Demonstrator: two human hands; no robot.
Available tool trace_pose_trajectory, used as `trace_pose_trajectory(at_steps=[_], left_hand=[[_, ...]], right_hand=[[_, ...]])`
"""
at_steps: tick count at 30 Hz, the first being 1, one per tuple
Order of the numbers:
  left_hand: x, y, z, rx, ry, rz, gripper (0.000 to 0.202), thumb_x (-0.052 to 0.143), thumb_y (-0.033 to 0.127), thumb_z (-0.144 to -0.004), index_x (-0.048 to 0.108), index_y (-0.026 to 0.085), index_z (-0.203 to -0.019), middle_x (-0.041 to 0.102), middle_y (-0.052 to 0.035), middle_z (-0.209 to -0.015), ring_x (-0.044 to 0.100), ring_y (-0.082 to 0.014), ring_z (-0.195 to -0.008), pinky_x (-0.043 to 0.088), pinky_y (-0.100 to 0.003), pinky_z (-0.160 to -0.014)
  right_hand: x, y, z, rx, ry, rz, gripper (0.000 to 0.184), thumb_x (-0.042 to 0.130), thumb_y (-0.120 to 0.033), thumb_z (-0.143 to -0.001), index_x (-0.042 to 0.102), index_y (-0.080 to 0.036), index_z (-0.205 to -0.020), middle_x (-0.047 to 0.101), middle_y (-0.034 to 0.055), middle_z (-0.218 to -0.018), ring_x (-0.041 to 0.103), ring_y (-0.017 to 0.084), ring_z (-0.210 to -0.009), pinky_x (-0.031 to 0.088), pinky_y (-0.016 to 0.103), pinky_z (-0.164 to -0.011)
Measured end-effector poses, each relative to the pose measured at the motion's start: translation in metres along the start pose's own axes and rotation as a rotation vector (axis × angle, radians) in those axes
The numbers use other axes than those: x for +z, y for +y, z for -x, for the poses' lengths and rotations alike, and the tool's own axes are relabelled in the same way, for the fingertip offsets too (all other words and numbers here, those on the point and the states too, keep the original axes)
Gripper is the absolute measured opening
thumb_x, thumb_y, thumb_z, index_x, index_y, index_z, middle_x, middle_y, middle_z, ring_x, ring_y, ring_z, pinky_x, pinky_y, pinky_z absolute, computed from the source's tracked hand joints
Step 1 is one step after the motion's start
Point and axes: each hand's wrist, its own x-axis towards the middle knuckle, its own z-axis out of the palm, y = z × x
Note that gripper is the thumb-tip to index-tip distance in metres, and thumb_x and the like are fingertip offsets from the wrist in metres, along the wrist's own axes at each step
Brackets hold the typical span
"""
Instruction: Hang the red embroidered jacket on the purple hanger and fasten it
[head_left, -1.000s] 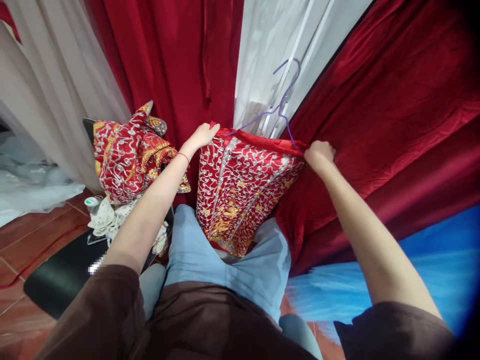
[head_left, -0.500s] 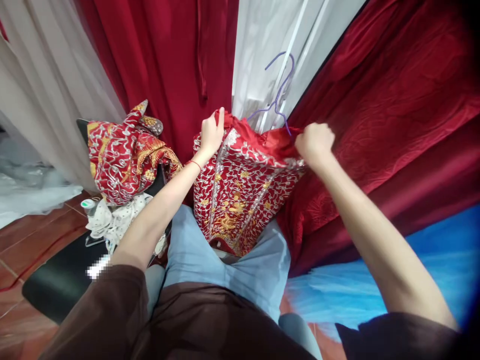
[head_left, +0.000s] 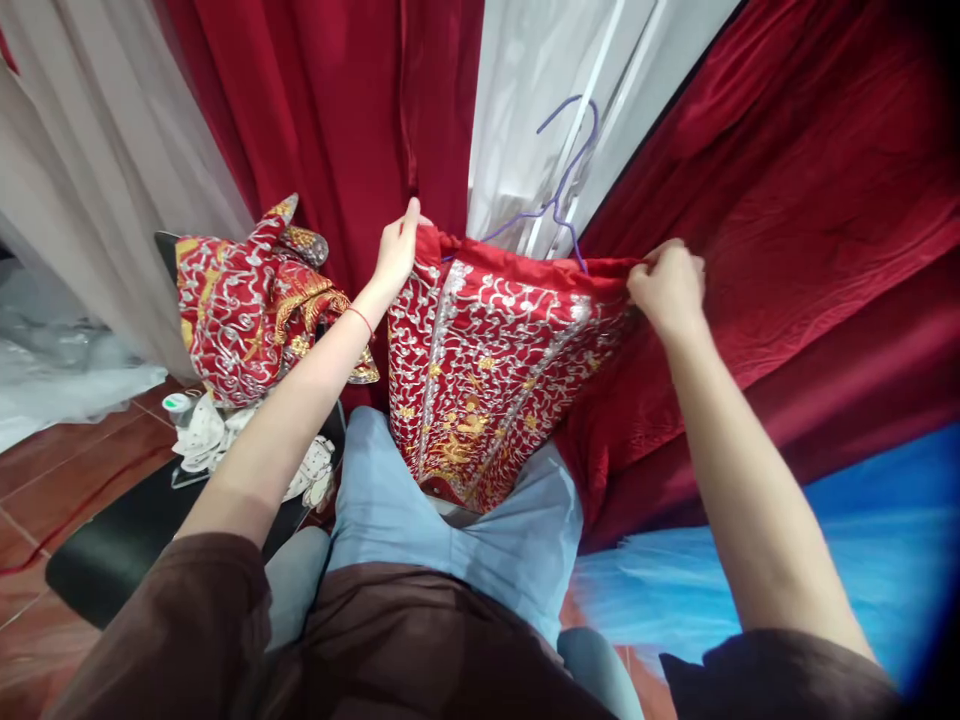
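Note:
A red skirt (head_left: 487, 370) with silver and gold embroidery hangs down between my legs, its plain red waistband stretched across at the top. My left hand (head_left: 399, 245) is closed on the waistband's left end, the thumb pointing up. At the right end, my right hand (head_left: 670, 285) grips the same band in a fist. Inside the waist sits a purple hanger (head_left: 559, 205); its hook and upper arms rise above the band, and the rest is hidden behind the cloth.
Left of me, a matching embroidered red garment (head_left: 229, 315) lies bundled on a black chair (head_left: 112, 545), with white dotted cloth (head_left: 206, 435) and a small capped bottle (head_left: 177, 405). Red curtains (head_left: 330, 120) hang ahead. Blue tulle (head_left: 697, 580) lies at right, white tulle (head_left: 67, 390) at left.
Both hands have moved apart, the left one leftward and the right one rightward. The waistband has gone from bunched and sagging to nearly straight around the hanger.

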Motion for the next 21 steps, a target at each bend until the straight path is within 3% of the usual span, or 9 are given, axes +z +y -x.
trace_pose_trajectory(at_steps=[2,6,9,11,15,18,21], left_hand=[[0.002,0.0,0.01,0.009,-0.013,-0.011,0.058,0.034,0.066,-0.094,0.063,0.018,-0.076,0.066,-0.0042,-0.076,0.067,-0.0168,-0.084,0.051,-0.029,-0.087],[0.013,0.002,0.036,0.099,0.04,-0.101,0.054,0.03,0.063,-0.096,0.063,0.021,-0.097,0.07,-0.006,-0.095,0.067,-0.0178,-0.098,0.048,-0.031,-0.095],[0.017,0.003,0.06,0.185,0.102,-0.26,0.048,0.04,0.063,-0.094,0.056,0.023,-0.116,0.068,-0.0088,-0.114,0.062,-0.0205,-0.112,0.041,-0.036,-0.105],[0.017,0.003,0.072,0.232,0.1,-0.353,0.05,0.043,0.062,-0.093,0.052,0.022,-0.122,0.065,-0.0111,-0.122,0.059,-0.0221,-0.118,0.037,-0.038,-0.11],[0.018,0.001,0.081,0.227,0.104,-0.39,0.046,0.035,0.059,-0.097,0.051,0.023,-0.121,0.065,-0.0109,-0.123,0.059,-0.0216,-0.118,0.037,-0.037,-0.11],[0.02,0.0,0.079,0.198,0.146,-0.327,0.046,0.027,0.057,-0.099,0.053,0.025,-0.117,0.066,-0.0089,-0.12,0.06,-0.0203,-0.117,0.038,-0.037,-0.11],[0.017,0.001,0.08,0.201,0.123,-0.29,0.044,0.025,0.054,-0.1,0.054,0.025,-0.117,0.066,-0.0087,-0.119,0.06,-0.0198,-0.118,0.039,-0.037,-0.11]], right_hand=[[0.013,-0.02,0.013,-0.037,0.033,0.094,0.036,0.045,-0.025,-0.089,0.053,-0.01,-0.12,0.06,0.0242,-0.115,0.056,0.035,-0.109,0.043,0.05,-0.092],[0.045,-0.073,0.032,-0.462,-0.115,0.075,0.047,0.054,-0.043,-0.089,0.051,-0.013,-0.124,0.054,0.0219,-0.126,0.049,0.038,-0.119,0.038,0.055,-0.097],[0.061,-0.1,0.033,-0.466,-0.094,0.083,0.056,0.062,-0.048,-0.084,0.052,-0.009,-0.124,0.053,0.0239,-0.124,0.048,0.04,-0.117,0.034,0.06,-0.098],[0.063,-0.108,0.03,-0.423,-0.071,0.11,0.049,0.064,-0.045,-0.084,0.056,-0.01,-0.118,0.056,0.0222,-0.119,0.05,0.04,-0.114,0.032,0.062,-0.098],[0.055,-0.117,0.028,-0.513,-0.09,0.105,0.021,0.056,-0.032,-0.089,0.064,-0.019,-0.104,0.06,0.0137,-0.105,0.054,0.035,-0.107,0.034,0.06,-0.097],[0.051,-0.131,0.033,-0.618,-0.009,0.022,0.024,0.044,-0.029,-0.094,0.062,-0.023,-0.108,0.059,0.0121,-0.107,0.051,0.033,-0.111,0.037,0.056,-0.096],[0.056,-0.152,0.04,-0.682,-0.035,-0.031,0.028,0.044,-0.03,-0.094,0.059,-0.023,-0.116,0.059,0.0133,-0.112,0.05,0.033,-0.112,0.039,0.053,-0.094]])
